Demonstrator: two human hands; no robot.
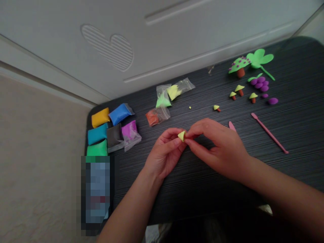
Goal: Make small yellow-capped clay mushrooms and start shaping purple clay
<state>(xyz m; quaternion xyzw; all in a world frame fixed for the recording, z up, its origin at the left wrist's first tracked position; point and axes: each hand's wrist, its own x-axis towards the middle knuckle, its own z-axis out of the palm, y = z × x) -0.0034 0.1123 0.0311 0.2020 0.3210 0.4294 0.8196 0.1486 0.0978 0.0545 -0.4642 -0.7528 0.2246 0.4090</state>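
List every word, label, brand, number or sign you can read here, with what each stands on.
None can be read.
Colored packets: no legible print.
Clear bags: no legible print.
Pink tool: no legible marking.
White panel: a ribbed heart shape, no lettering.
Pixelated patch, lower left: too blurred to tell.

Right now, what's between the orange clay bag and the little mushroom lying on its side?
One tiny yellow bit lies on the table between the orange clay bag and the mushroom, as the head view shows.
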